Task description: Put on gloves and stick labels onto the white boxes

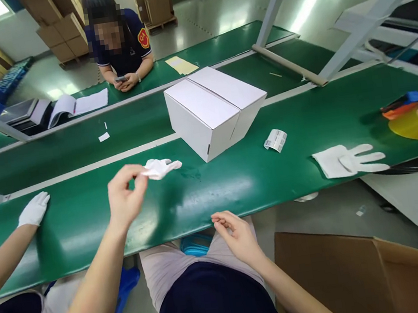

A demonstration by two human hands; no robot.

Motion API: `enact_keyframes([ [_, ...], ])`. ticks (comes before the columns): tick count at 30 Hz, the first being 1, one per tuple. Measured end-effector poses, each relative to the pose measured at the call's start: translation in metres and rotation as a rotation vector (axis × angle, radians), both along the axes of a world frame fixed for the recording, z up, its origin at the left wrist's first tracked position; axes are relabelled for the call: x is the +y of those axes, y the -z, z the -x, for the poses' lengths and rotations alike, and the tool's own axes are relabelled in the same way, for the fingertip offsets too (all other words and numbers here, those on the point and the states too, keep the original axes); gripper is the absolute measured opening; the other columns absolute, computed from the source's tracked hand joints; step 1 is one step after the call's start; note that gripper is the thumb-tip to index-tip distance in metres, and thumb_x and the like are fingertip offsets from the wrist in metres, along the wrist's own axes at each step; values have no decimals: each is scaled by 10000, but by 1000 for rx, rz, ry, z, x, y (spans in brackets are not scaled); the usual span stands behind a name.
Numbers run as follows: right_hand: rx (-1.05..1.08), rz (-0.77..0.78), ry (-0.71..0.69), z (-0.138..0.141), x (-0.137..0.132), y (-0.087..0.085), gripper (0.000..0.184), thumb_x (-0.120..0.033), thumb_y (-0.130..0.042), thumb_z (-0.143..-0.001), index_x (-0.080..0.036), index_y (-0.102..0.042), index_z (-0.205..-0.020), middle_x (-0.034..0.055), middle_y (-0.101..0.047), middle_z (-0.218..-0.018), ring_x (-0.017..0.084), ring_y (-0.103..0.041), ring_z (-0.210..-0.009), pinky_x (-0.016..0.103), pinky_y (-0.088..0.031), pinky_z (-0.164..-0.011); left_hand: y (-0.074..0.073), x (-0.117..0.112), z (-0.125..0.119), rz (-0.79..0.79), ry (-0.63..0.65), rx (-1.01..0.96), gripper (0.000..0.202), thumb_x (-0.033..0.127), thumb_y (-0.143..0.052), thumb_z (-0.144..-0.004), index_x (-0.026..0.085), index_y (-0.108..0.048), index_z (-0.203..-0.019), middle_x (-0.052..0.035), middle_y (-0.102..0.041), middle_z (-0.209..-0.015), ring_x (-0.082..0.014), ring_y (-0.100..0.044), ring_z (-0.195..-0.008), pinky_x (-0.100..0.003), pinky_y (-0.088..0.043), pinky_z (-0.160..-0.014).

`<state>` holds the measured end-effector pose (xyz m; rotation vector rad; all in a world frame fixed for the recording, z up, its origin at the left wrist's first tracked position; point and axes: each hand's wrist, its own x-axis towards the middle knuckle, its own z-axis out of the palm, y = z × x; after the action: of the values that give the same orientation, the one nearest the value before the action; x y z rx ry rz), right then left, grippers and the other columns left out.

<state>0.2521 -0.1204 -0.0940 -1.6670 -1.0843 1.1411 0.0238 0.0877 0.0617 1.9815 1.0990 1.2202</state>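
Observation:
Between the thumb and fingers of my left hand (126,196) is a white glove (160,168), pinched at one end above the green bench top (184,201). My right hand (239,237) hovers by the bench's near edge, fingers loosely curled; whether anything is in them is hidden. Another white glove (351,160) lies flat at the right, fingers spread outward. A closed white box (217,106) stands past my hands, partly over the pale divider. To its right a small curled sheet of printed labels (275,140) rests on the green surface.
A co-worker's gloved hand (34,209) rests on the bench at left. Across, a person (122,49) leans on the far bench holding a phone (120,79). Yellow tape (409,126) sits at right, an open cardboard box (329,264) below. Metal posts (355,37) rise at right.

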Motion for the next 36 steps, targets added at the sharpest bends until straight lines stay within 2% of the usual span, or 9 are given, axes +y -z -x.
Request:
enact_keyframes([
  [2,45,28,-73,14,-4,5,333,-480,-534,-948,-251,-688,-1135,9,-628,-1115,61,-617,-960,222,-513,-892,11,-34,0,-89,53,189,138,212,-590,-882,177,-699,-805,-44,-690,-866,-158,-617,-806,-283,-494,-738],
  [7,93,154,-267,41,-14,0,355,-505,-502,-950,-239,-693,-1090,19,-638,-1042,57,-605,-877,200,-504,-790,107,-113,8,88,110,430,180,119,-523,-923,141,-700,-900,-70,-656,-914,-182,-581,-872,-334,-490,-787],
  [10,115,218,-348,45,-15,-6,386,-519,-475,-949,-206,-672,-1061,28,-645,-984,55,-615,-782,183,-524,-685,141,-141,10,194,27,404,164,116,-554,-947,173,-693,-1015,-50,-635,-980,-176,-565,-956,-335,-481,-850],
  [18,257,326,-142,48,13,-19,719,-648,-608,-822,-241,-360,-1361,43,-611,-1075,130,-655,-667,260,-545,-478,120,-156,-14,106,-12,202,167,93,-572,-960,193,-629,-1081,-36,-654,-994,-140,-585,-938,-295,-496,-831],
  [22,322,318,-81,54,31,-23,470,-540,-567,-846,-145,-554,-1102,20,-609,-768,111,-566,-505,217,-453,-449,114,-154,-19,124,-16,213,197,98,-566,-957,200,-639,-1110,-57,-664,-1039,-164,-612,-986,-322,-516,-871],
  [25,324,302,-54,61,39,-25,398,-469,-527,-837,-114,-591,-1006,4,-552,-633,88,-494,-474,191,-379,-461,94,-156,-23,-28,-26,334,177,117,-523,-974,186,-625,-1101,-87,-654,-1049,-183,-594,-951,-338,-507,-829],
  [29,307,234,-88,70,45,-24,361,-431,-555,-768,-73,-542,-811,17,-489,-743,32,-383,-692,140,-345,-605,71,-169,-30,-292,268,352,117,36,-526,-936,113,-574,-1008,-112,-621,-1005,-171,-534,-877,-315,-489,-756],
  [33,247,208,-128,72,48,-27,417,-481,-518,-784,-65,-518,-759,17,-445,-753,36,-332,-733,158,-325,-651,88,-175,-29,-151,183,479,170,-45,-452,-884,72,-544,-966,-134,-570,-970,-197,-525,-904,-362,-518,-782],
  [36,-17,128,-141,70,46,-33,391,-442,-446,-887,-85,-527,-752,-2,-460,-688,27,-341,-664,173,-286,-641,103,-169,-27,-142,40,613,334,-35,-408,-866,10,-537,-1171,-204,-569,-1105,-264,-549,-1019,-458,-541,-883],
])
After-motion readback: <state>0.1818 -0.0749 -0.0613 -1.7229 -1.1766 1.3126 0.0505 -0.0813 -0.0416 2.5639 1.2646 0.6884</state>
